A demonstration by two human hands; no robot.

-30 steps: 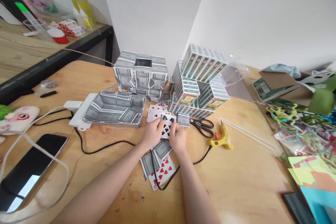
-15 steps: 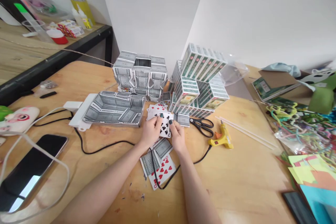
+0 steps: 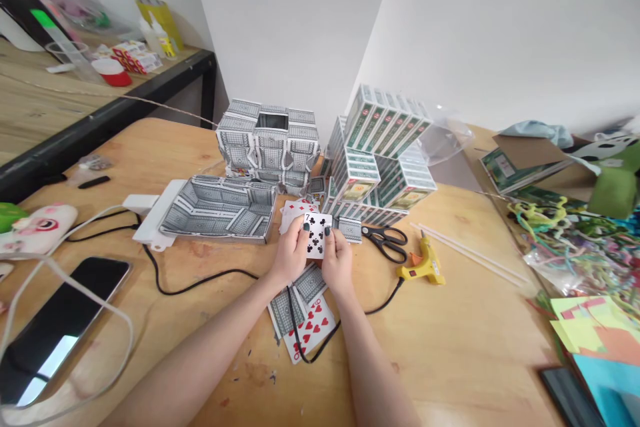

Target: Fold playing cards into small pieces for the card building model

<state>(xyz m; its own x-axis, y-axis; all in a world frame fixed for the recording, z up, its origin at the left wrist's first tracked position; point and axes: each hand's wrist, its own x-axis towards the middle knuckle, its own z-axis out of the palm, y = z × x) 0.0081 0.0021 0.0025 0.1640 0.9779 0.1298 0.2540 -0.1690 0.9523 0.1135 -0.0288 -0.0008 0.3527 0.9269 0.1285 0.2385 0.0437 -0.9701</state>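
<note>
Both hands hold one playing card, a seven of clubs, face up above the table. My left hand pinches its left edge with the thumb on top; my right hand grips the right edge the same way. Beneath and in front lie loose cards, some face down, one showing hearts, with a black cord across them. More face-up cards lie just behind my left hand. A boat-shaped tray made of folded cards sits to the left, and a larger folded-card structure stands behind.
Stacked card boxes rise behind my right hand. Black-handled scissors, a yellow glue gun and clear glue sticks lie to the right. A phone and white cable are at the left. Coloured paper lies far right.
The seven of clubs has turned from a slight tilt to nearly upright between my hands. My right hand has shifted slightly, and both thumbs still press the card's edges.
</note>
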